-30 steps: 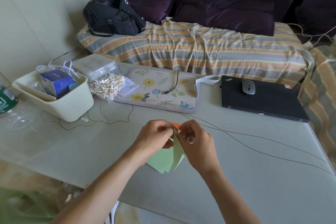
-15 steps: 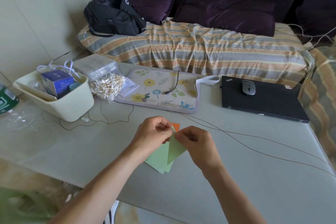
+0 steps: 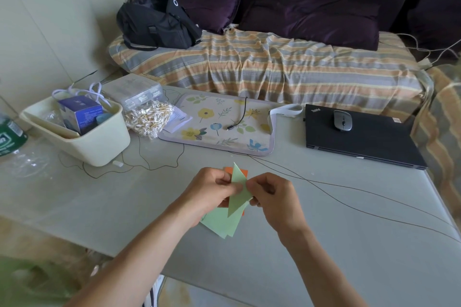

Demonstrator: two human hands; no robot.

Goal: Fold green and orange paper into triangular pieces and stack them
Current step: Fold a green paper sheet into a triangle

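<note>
The left hand (image 3: pixel 212 190) and the right hand (image 3: pixel 270 195) meet above the table (image 3: pixel 324 244), each pinching one side of a folded green piece (image 3: pixel 238 190) with thumb and curled fingers. The piece stands nearly on edge between them, one sharp tip pointing away from the person, the other down toward the wrists.

Directly beneath the hands lies the rest of the paper: flat green sheets (image 3: pixel 220 223) under the left wrist and an orange sheet (image 3: pixel 243 172) peeking out just beyond the fingertips (no finished stack can be made out).

To my eye the step in hand is sharpening a crease. It would go best if both pinches stay close to the fold line, the edges are matched before pressure goes on, and a thumbnail then runs along the fold from the middle outward. Lowering the piece onto the table would give a firmer backing.

A thin black wire (image 3: pixel 349 203) runs just past the right hand; it should be kept out from under the paper.
</note>
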